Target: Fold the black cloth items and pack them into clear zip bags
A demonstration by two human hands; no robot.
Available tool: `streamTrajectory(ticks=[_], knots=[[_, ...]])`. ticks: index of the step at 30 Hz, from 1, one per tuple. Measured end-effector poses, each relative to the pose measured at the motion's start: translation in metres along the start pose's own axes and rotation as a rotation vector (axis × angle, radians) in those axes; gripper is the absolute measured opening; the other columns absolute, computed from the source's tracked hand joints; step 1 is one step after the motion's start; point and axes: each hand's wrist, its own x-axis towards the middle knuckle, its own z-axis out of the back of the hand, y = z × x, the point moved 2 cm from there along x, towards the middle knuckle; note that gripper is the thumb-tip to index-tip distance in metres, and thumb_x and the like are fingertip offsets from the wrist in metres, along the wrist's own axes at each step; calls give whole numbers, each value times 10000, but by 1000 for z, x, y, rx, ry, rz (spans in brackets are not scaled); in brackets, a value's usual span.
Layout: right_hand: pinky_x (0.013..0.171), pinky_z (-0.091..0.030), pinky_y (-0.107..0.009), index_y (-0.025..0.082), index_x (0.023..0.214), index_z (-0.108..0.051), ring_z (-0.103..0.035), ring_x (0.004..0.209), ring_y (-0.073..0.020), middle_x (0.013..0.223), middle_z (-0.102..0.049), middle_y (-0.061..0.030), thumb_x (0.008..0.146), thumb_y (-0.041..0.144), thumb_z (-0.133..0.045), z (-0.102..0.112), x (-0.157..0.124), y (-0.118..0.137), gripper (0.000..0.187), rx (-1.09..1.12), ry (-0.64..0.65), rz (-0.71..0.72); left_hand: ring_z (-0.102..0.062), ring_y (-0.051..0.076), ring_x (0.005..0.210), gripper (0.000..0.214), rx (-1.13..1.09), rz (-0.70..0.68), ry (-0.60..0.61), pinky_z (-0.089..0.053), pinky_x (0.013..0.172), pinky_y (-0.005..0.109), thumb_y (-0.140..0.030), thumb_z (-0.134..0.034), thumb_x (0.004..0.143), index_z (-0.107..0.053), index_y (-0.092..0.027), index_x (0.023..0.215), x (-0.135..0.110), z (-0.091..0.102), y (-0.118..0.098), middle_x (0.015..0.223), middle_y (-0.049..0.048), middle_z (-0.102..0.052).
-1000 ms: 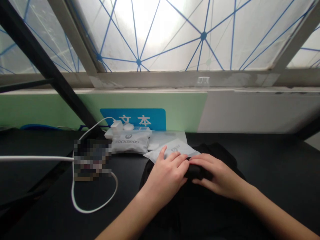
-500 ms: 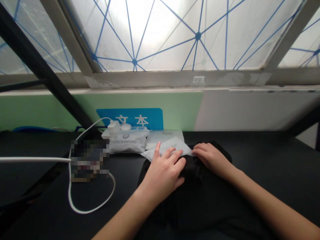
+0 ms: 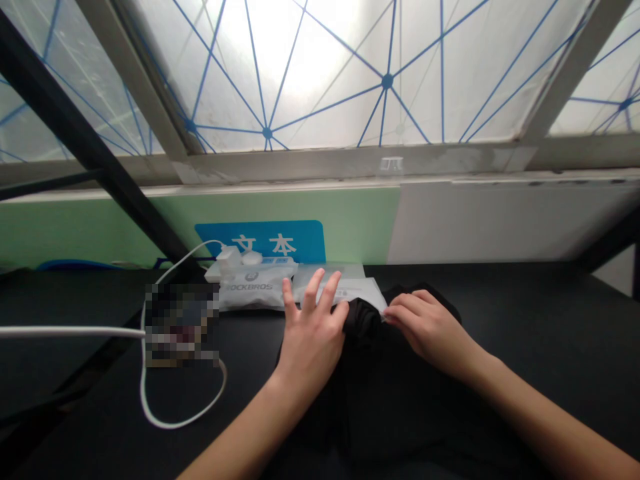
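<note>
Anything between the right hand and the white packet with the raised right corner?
Nothing visible: the right hand has its fingertips at the right corner of the white packet. Bunched black cloth sits just left, not between.

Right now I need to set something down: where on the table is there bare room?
The widest bare patch of table lies right of the right hand and the black cloth, up to the wall. A smaller one sits between the white cable and left forearm. It's crowded beyond the left hand: grey pouch, white packet.
</note>
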Motion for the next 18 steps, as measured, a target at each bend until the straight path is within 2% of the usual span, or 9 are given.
streamTrajectory(ticks=[7, 13, 18], knots=[[808, -403, -350, 150, 970, -645, -595, 807, -202, 911, -687, -74, 1023, 137, -488, 2, -1, 2, 166, 13, -9, -17, -367, 385, 1458, 179, 73, -55, 4, 34, 1205, 726, -147, -565, 854, -719, -198, 930, 10, -4, -1, 1514, 125, -531], [793, -406, -335, 157, 945, -624, -580, 773, -195, 888, -673, -69, 1016, 116, -482, 5, 1, 7, 163, 45, -39, -34, -391, 386, 1441, 186, 96, -9, -38, 103, 1187, 730, -114, -565, 823, -712, -192, 907, 17, -5, 0, 1473, 140, -561], [805, -401, -361, 162, 923, -623, -585, 781, -209, 892, -669, -74, 1015, 139, -492, 4, -2, 2, 162, -8, 8, -60, -475, 345, 1367, 118, 93, -159, -31, 165, 1182, 710, -179, -579, 860, -692, -194, 888, 17, -18, -8, 1395, 120, -624]])
